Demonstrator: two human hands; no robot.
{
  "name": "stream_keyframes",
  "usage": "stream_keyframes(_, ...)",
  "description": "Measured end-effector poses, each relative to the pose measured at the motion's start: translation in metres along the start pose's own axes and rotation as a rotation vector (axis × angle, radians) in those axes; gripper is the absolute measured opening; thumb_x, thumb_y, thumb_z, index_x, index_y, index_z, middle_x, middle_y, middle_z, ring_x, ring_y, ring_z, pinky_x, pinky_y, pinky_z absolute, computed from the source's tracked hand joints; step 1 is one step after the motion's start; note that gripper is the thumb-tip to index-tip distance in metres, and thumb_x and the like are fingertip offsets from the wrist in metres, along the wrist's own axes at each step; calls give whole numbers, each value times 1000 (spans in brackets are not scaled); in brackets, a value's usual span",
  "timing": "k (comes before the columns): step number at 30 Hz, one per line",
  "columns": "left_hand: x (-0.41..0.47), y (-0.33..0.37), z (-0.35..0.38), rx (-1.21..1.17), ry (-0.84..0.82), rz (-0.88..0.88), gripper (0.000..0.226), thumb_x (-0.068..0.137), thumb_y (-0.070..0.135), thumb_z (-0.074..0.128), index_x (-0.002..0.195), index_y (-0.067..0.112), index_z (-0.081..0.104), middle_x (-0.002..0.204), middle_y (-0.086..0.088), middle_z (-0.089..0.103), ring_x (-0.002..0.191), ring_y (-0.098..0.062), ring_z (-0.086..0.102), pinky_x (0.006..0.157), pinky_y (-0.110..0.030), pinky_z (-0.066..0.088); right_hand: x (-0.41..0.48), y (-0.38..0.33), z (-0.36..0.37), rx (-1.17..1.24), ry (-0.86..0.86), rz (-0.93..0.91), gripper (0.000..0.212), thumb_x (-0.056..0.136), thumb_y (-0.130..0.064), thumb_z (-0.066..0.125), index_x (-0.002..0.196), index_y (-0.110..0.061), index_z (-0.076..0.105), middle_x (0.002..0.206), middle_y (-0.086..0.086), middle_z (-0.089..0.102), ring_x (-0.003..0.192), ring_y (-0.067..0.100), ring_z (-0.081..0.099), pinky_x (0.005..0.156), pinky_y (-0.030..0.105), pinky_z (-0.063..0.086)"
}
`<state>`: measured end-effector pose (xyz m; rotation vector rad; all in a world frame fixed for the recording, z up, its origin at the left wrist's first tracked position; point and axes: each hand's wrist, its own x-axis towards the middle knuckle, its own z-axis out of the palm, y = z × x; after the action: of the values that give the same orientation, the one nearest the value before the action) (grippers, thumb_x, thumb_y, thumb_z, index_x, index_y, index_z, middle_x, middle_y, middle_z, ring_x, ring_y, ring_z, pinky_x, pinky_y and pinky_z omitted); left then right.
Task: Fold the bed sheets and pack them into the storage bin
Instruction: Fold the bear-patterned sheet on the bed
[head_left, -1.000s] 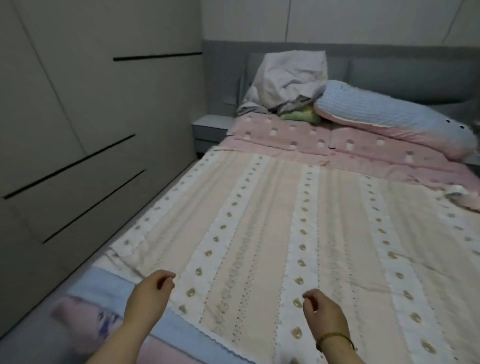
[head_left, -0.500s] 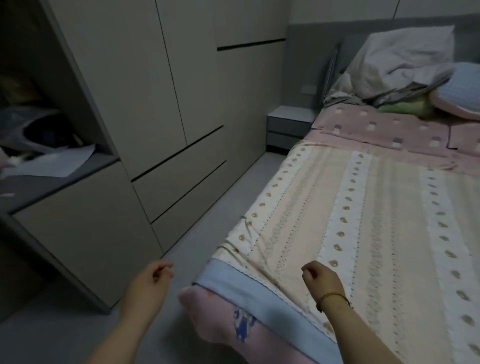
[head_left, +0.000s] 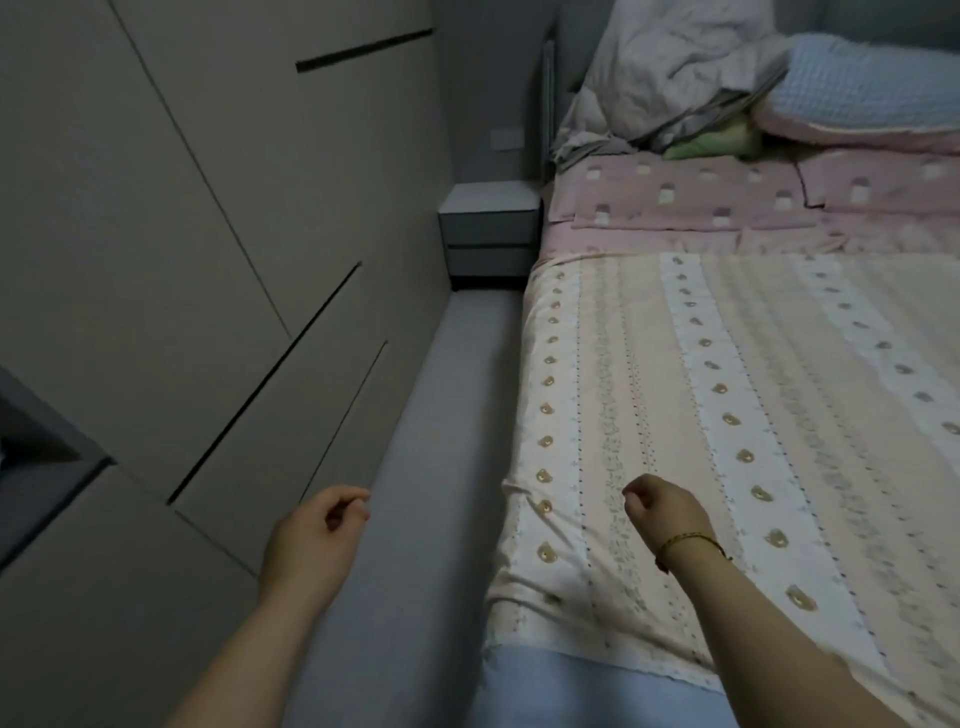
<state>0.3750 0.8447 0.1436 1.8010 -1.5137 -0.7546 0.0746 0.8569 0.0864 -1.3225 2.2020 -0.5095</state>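
Folding not yet begun; striped sheet (head_left: 727, 415) lies flat across bed (head_left: 431, 415). Left hand (head_left: 317, 540) beside bed, right hand (head_left: 670, 512) over sheet, fingers (head_left: 345, 512) loosely curled, holding nothing. Next, likely: pinch near sheet edge; storage bin unseen

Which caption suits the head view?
Left hand beside the bed, right hand over the striped sheet, both loosely curled and empty.

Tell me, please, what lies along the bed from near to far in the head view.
Nearest first: light blue sheet edge → peach striped sheet with gold motifs → pink patterned sheet → crumpled pale grey bedding.
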Motion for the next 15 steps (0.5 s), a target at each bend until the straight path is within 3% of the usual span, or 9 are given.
stream_keyframes(3, 81, -6, 3, -12, -44, 20, 35, 89, 6, 55, 68, 35, 54, 83, -8, 66, 87, -24, 61, 80, -32, 44, 46, -42, 18, 4, 8, 54, 28, 94, -17, 39, 114, -14, 59, 105, 8, 65, 58, 20, 51, 66, 30, 51)
stream_keyframes(6, 159, -3, 10, 15, -108, 52, 26, 89, 6, 55, 73, 27, 58, 89, -11, 66, 85, -22, 58, 75, -30, 41, 91, -80, 17, -16, 18, 75, 31, 95, -19, 37, 120, -17, 55, 111, 6, 63, 58, 19, 52, 69, 28, 50)
stream_keyframes(9, 229, 10, 25, 63, -136, 72, 15, 89, 6, 54, 86, 16, 63, 92, -12, 64, 86, -25, 57, 72, -29, 36, 140, -108, 3, -108, 56, 75, 33, 95, -20, 38, 124, -19, 53, 116, 4, 61, 93, 21, 60, 79, 26, 47)
stream_keyframes(12, 289, 24, 43, 156, -113, 155, 16, 89, 9, 55, 96, 5, 68, 105, -16, 65, 94, -32, 61, 73, -31, 39, 180, -127, -4, -169, 112, 66, 34, 96, -22, 38, 126, -20, 52, 121, 2, 58, 109, 17, 54, 88, 25, 44)
stream_keyframes(15, 365, 39, 74, 238, -103, 312, 32, 81, 19, 52, 101, -3, 67, 116, -20, 61, 101, -40, 59, 84, -40, 44, 232, -147, -5, -259, 147, 46, 36, 97, -23, 35, 131, -21, 46, 134, -4, 50, 123, 15, 42, 98, 25, 37)
